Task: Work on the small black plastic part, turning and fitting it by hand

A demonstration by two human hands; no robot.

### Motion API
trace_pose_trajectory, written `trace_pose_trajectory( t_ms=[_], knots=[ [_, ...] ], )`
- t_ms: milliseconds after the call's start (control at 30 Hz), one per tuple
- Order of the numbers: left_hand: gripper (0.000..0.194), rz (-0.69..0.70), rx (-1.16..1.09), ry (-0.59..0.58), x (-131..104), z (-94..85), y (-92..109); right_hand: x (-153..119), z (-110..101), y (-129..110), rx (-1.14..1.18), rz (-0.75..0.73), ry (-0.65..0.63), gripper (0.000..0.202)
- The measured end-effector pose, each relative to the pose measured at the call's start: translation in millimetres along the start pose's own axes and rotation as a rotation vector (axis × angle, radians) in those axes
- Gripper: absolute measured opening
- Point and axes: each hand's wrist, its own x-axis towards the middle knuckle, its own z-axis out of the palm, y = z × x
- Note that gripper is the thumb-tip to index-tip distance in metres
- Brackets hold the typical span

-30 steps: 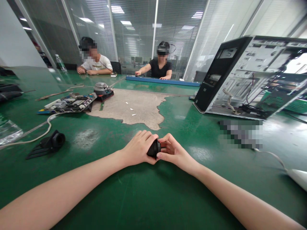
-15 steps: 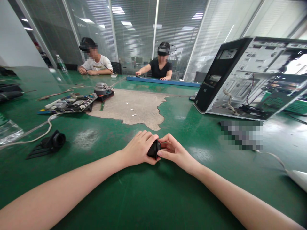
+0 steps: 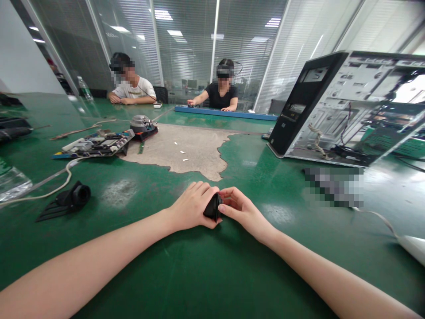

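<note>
Glass panels (image 3: 186,48) back a worn green table (image 3: 206,283), a person in white (image 3: 137,88) and one in black (image 3: 224,97) seated on its far side, as I watch remotely. At near centre, the left hand (image 3: 191,206) wraps around a black part (image 3: 211,208); the right hand (image 3: 241,209), half-curled, has its thumb on the part's right end, though I cannot tell if it grips. Farther left lies a circuit board (image 3: 99,144); a PC case (image 3: 315,102) stands at right
</note>
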Motion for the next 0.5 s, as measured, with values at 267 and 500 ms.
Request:
trace_pose_trajectory(
  t_ms=[267,500],
  knots=[
    [0.053,0.014,0.023,0.003,-0.4,0.7,-0.1,-2.5,-2.4,1.5,0.093,0.002,-0.087,0.033],
    [0.053,0.001,0.019,-0.016,0.1,0.0,0.2,-0.1,0.3,2.2,0.052,-0.014,-0.034,0.026]
  ],
)
